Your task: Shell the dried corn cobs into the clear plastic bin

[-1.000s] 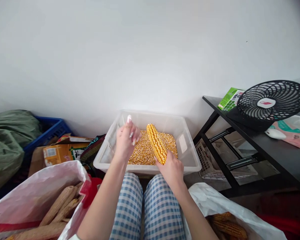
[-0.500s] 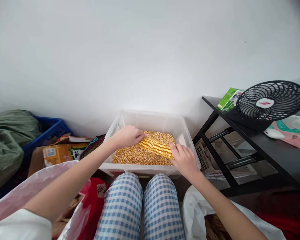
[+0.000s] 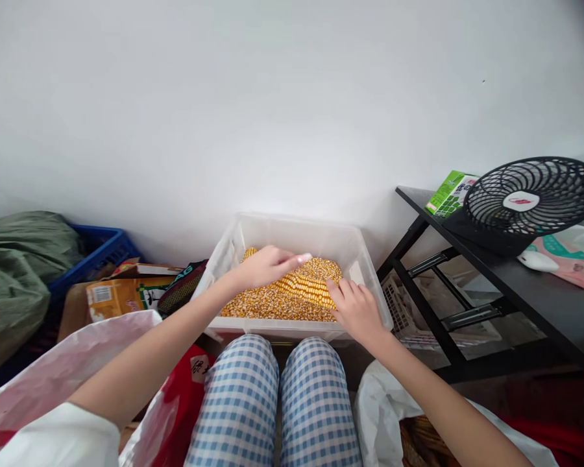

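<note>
A yellow corn cob point(image 3: 309, 290), still covered in kernels, lies slantwise over the loose corn kernels point(image 3: 267, 309) in a translucent plastic bin point(image 3: 302, 227). My right hand point(image 3: 357, 310) grips the cob's right end, thumb and fingers around it. Over the cob's left part is my left hand point(image 3: 268, 267), its thumb stretched out to the right above the kernel rows. The other left fingers are mostly hidden beneath the hand. Behind the left hand a yellow kernelled tip point(image 3: 250, 252) shows, apparently the cob's far end.
To the left are a red-and-white sack point(image 3: 175, 402), an orange packet point(image 3: 109, 299) and a blue crate point(image 3: 102, 253). A white sack point(image 3: 377, 402) of brownish contents stands at the right. Beside the bin, a black table point(image 3: 496, 259) bears a fan point(image 3: 530, 198) and a green box point(image 3: 450, 192).
My left hand has shifted right along the cob, its thumb now lifted and extended, uncovering the tip at the left. My right hand keeps nearly the same place on the cob.
</note>
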`<state>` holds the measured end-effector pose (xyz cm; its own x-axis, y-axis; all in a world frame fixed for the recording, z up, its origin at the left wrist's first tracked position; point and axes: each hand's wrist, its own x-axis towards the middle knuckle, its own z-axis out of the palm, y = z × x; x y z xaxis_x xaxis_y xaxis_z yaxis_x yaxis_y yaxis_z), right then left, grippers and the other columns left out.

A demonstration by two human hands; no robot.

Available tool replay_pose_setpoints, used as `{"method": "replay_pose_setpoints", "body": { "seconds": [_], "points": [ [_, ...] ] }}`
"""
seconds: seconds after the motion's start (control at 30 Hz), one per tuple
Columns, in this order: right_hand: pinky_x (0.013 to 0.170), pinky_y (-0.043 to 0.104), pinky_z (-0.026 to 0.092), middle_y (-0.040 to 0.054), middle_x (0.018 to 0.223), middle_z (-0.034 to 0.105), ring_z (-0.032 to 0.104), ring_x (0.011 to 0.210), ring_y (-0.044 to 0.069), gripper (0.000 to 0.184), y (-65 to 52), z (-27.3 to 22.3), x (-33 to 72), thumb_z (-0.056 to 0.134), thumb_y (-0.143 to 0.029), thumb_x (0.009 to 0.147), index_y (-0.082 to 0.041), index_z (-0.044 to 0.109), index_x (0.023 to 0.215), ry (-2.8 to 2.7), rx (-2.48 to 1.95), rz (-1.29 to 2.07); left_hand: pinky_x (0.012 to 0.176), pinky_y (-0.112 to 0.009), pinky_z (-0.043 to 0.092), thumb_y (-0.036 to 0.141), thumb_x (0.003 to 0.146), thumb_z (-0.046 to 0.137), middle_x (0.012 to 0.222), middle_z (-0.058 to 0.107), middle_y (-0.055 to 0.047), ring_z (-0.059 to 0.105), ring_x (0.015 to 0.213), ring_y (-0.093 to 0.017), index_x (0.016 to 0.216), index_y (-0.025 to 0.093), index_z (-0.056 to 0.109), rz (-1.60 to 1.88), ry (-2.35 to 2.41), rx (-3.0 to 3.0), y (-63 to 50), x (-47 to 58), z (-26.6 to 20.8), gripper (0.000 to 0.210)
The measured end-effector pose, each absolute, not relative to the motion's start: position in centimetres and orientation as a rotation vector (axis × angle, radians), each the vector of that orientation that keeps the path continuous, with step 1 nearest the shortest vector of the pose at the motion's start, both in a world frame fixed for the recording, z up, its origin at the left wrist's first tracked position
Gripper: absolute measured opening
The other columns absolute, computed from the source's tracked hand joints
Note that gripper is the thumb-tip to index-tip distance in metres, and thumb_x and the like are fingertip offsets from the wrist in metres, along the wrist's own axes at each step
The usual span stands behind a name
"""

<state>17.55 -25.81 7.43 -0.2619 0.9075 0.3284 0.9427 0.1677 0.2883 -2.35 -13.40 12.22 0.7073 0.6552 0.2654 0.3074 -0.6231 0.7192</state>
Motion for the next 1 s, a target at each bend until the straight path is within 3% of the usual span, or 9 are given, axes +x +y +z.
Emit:
{"method": "replay_pose_setpoints", "body": {
  "seconds": [0.23,0.4,0.57,0.73,0.83,0.9,1.0],
  "points": [
    [0.066,0.033,0.030,0.0075,0.089,0.053,0.047,0.081,0.021,0.049,-25.6,7.5,17.5,0.059,-0.024,0.072,-0.015,0.043,0.118,-2.361,-1.849,-0.669,0.051,-0.026,0.028,0.040,0.076,0.049,0.043,0.040,0.001,0.036,0.042,-0.011,0.048,0.018,0.046,0.537,0.561,2.589,-13.9,0.7,9.8,0.036],
    [0.067,0.032,0.032,0.0078,0.089,0.054,0.050,0.081,0.021,0.050,-25.9,6.5,17.7,0.062,-0.029,0.071,-0.015,0.044,0.116,-2.291,-1.890,-0.614,0.043,-0.025,0.022,0.046,0.081,0.040,0.043,0.027,0.004,0.023,0.038,-0.008,0.048,0.019,0.035,0.591,0.569,2.114,-14.3,0.2,11.8,0.042],
    [0.070,0.032,0.036,0.0086,0.088,0.057,0.054,0.081,0.021,0.047,-25.9,5.5,17.8,0.059,-0.037,0.073,-0.014,0.048,0.112,-2.127,-1.958,-0.511,0.043,-0.023,0.028,0.048,0.081,0.040,0.040,0.026,0.004,0.026,0.038,-0.008,0.048,0.019,0.032,0.957,0.609,1.624,-14.0,-2.0,13.2,0.044],
    [0.066,0.029,0.042,0.0090,0.086,0.063,0.059,0.078,0.021,0.056,-25.4,4.7,16.7,0.053,-0.055,0.069,-0.014,0.052,0.107,-1.697,-1.999,-0.077,0.041,-0.023,0.028,0.052,0.082,0.033,0.038,0.032,0.003,0.030,0.036,-0.008,0.046,0.018,0.035,1.049,0.843,1.603,-14.6,-2.6,9.4,0.049],
    [0.065,0.029,0.044,0.0074,0.084,0.065,0.061,0.077,0.021,0.055,-25.1,4.5,15.2,0.055,-0.054,0.067,-0.015,0.054,0.105,-1.505,-1.940,0.115,0.043,-0.023,0.029,0.055,0.082,0.030,0.039,0.035,0.003,0.034,0.039,-0.009,0.048,0.018,0.037,0.986,0.947,1.656,-15.7,-0.8,6.8,0.051],
    [0.069,0.031,0.045,0.0088,0.087,0.065,0.060,0.080,0.022,0.054,-25.0,4.5,14.3,0.057,-0.052,0.065,-0.015,0.054,0.105,-1.439,-1.887,0.142,0.045,-0.023,0.029,0.055,0.079,0.037,0.047,0.042,0.002,0.038,0.045,-0.010,0.054,0.016,0.043,0.994,0.963,1.700,-16.3,0.6,5.7,0.046],
    [0.073,0.033,0.045,0.0112,0.092,0.064,0.059,0.084,0.023,0.055,-25.2,4.7,13.5,0.061,-0.049,0.063,-0.013,0.054,0.105,-1.401,-1.792,0.194,0.044,-0.023,0.026,0.052,0.081,0.036,0.048,0.038,0.003,0.034,0.046,-0.009,0.056,0.017,0.040,1.117,0.973,1.662,-16.7,2.0,4.9,0.044]
  ]
}}
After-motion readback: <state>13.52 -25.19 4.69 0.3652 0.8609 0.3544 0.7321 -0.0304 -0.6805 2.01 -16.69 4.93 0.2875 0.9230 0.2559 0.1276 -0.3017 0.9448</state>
